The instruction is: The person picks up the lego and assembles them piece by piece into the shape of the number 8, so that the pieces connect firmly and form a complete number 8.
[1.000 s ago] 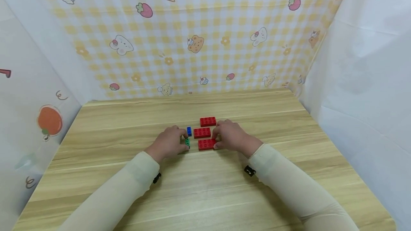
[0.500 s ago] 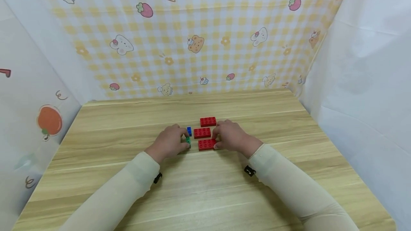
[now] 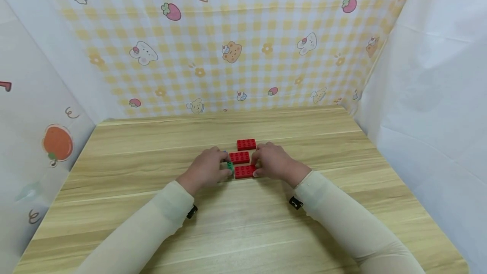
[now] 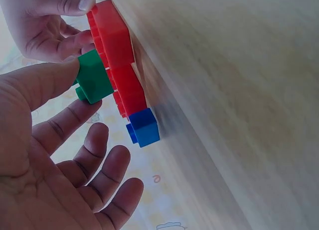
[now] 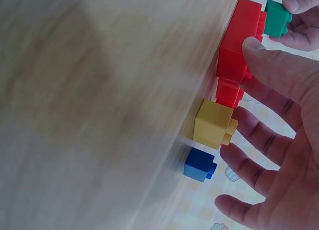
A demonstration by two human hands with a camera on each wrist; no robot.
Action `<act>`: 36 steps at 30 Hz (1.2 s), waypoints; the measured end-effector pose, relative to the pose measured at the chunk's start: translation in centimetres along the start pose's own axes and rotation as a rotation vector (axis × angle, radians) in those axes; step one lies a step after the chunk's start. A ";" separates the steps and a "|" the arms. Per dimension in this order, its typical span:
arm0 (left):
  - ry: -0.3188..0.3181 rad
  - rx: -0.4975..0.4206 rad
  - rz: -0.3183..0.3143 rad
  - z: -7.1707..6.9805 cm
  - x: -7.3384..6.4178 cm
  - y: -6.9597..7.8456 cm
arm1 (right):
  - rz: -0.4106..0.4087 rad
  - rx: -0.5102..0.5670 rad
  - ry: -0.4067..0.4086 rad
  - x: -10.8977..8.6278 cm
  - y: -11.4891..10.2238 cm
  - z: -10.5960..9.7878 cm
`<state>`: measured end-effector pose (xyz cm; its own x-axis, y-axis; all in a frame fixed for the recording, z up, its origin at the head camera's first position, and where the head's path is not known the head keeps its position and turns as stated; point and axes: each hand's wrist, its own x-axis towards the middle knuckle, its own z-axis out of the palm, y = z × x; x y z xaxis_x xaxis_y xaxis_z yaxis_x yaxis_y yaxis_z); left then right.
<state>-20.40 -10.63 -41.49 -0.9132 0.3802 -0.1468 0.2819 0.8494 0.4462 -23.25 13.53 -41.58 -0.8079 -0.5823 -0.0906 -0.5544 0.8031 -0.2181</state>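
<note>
My left hand (image 3: 207, 167) pinches a small green brick (image 4: 94, 76) between thumb and index finger, its other fingers loosely bent. In both wrist views this brick is raised off the table, close over the left end of the nearest red brick (image 3: 244, 171). With thumb and index finger my right hand (image 3: 274, 162) grips that red brick's right end, while the brick stays on the table. Another red brick (image 3: 239, 157) lies just behind it. A small blue brick (image 4: 145, 127) stands beyond my left fingers, mostly hidden by them in the head view.
A third red brick (image 3: 246, 144) lies farthest back. Beside my right fingers stand a yellow brick (image 5: 213, 123) and another blue brick (image 5: 199, 164), both hidden behind that hand in the head view. The wooden table (image 3: 243, 231) ends at a checked cloth (image 3: 251, 71).
My left hand has moved right with the green brick, bringing it up to the nearest red brick and covering most of the blue one. The right hand has kept its place.
</note>
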 end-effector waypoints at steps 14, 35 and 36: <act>-0.004 -0.026 0.002 0.6 0.9 0.8 | 0.001 -0.006 0.004 -0.1 0.1 0.1; -0.002 -0.056 -0.010 1.0 1.3 1.1 | -0.013 0.001 0.022 -0.1 0.0 0.1; -0.003 -0.059 -0.013 1.0 1.3 1.1 | -0.012 0.001 0.022 -0.1 0.1 0.1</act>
<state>-20.98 -8.83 -42.09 -0.9157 0.3704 -0.1559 0.2518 0.8312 0.4957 -23.14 13.63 -41.69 -0.8051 -0.5894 -0.0665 -0.5644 0.7957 -0.2198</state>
